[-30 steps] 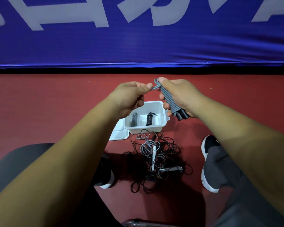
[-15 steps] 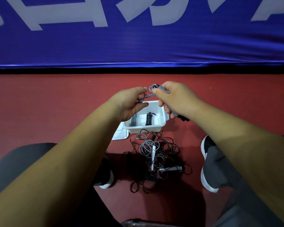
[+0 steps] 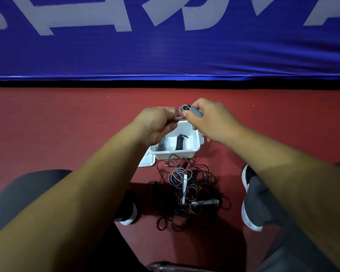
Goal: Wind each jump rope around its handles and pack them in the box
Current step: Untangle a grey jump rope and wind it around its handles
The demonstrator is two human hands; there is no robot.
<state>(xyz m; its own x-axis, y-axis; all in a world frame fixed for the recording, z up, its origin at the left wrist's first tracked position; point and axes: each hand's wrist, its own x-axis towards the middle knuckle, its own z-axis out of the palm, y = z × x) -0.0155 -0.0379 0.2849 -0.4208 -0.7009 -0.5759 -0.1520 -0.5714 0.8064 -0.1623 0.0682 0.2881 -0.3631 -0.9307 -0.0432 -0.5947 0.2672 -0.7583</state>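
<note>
From the head camera, both bare forearms reach forward and meet above the far side of a white box (image 3: 195,149) that sits on the red floor (image 3: 67,124). The right hand (image 3: 210,121) is turned back-up, its fingers curled shut around a grey jump rope (image 3: 194,111) already coiled tightly round its handles; the coiled bundle pokes out past the thumb, angled up and to the left. The left hand (image 3: 157,123) is closed in a pinch on the loose grey end of that rope, which loops between the two hands, knuckles close to the right thumb.

Inside the box lie two wound ropes: a grey one (image 3: 161,144) near its left wall, partly hidden by the left wrist, and a black one (image 3: 180,142) near the middle. A white lid (image 3: 147,160) lies flat on the floor, touching the box's near left corner. Just beside the box's near wall, between the two dark shoes (image 3: 249,197), a tangle of black and grey ropes (image 3: 186,189) with white handles sprawls on the floor. A blue banner (image 3: 165,52) with white letters runs along the floor's far edge.
</note>
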